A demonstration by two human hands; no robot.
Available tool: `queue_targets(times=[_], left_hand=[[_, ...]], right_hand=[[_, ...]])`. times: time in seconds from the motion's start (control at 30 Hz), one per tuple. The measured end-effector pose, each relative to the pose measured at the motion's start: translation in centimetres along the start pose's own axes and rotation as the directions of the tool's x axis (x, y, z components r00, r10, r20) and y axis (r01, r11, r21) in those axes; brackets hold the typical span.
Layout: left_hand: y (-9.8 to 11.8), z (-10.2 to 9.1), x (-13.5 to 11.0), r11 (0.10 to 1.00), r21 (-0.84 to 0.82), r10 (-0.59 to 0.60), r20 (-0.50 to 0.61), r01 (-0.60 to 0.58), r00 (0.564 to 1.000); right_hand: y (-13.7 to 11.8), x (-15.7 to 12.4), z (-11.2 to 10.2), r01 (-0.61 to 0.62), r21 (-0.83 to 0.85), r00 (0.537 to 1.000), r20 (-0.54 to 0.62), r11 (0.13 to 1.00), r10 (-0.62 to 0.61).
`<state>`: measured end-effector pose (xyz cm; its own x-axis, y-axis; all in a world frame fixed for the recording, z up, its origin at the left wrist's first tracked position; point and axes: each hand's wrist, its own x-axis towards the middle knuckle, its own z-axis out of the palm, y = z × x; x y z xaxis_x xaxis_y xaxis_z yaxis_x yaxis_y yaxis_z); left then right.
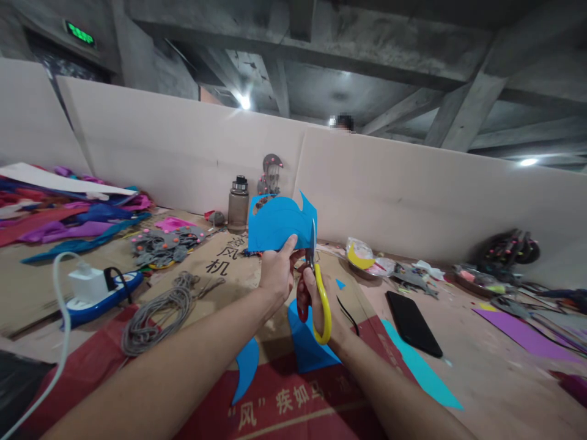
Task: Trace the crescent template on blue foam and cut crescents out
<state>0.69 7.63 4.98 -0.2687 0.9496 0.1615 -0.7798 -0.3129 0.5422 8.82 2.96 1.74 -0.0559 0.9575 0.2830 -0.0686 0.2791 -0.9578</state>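
Observation:
My left hand (276, 274) pinches the lower edge of a blue sheet (279, 223), thumb on the near side. The sheet has a curved, cut-out top edge and stands up in front of me. In my right hand (314, 293) are scissors (324, 311) with one yellow and one red handle loop. Their blades point up at the sheet's right edge; whether they touch it I cannot tell. Below lie a blue curved piece (247, 366) and a larger blue piece (308, 342), partly hidden by my right hand and arm. A small blue triangle (340, 284) rests to the right.
Flattened cardboard (238, 287) covers the table. Left are a grey cord coil (160, 311), a power strip (132, 282) with a white charger, and heaped coloured material (68, 214). A bottle (238, 205) stands by the partition (413, 183). Right lie a phone (413, 324) and a turquoise strip (422, 366).

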Motion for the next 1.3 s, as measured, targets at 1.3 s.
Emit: queue_targets(times=[1.3], left_hand=[[-0.1,0.1,-0.7,0.999,0.018,-0.037,0.043,0.036,0.998]], right_hand=[[0.6,0.2,-0.7,0.036,-0.036,0.999,-0.024,0.999,-0.037]])
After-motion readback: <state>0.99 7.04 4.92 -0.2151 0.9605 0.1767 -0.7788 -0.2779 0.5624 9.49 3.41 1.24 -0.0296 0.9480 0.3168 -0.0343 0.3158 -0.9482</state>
